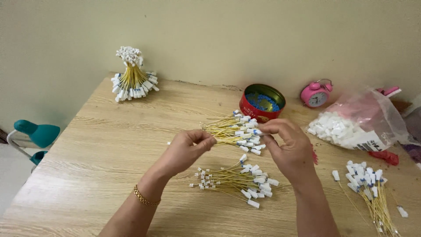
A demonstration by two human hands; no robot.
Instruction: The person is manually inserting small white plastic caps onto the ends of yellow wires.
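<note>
The left hand pinches one end of a bundle of thin yellow wires with white plastic end caps, while the right hand closes its fingertips on a cap at the other end, seemingly to keep the strands level above the pale wooden table. A similar loose wire bundle lies just below. Behind sits a round red tin holding blue pieces, and a clear plastic bag of white caps, its white label facing forward.
</note>
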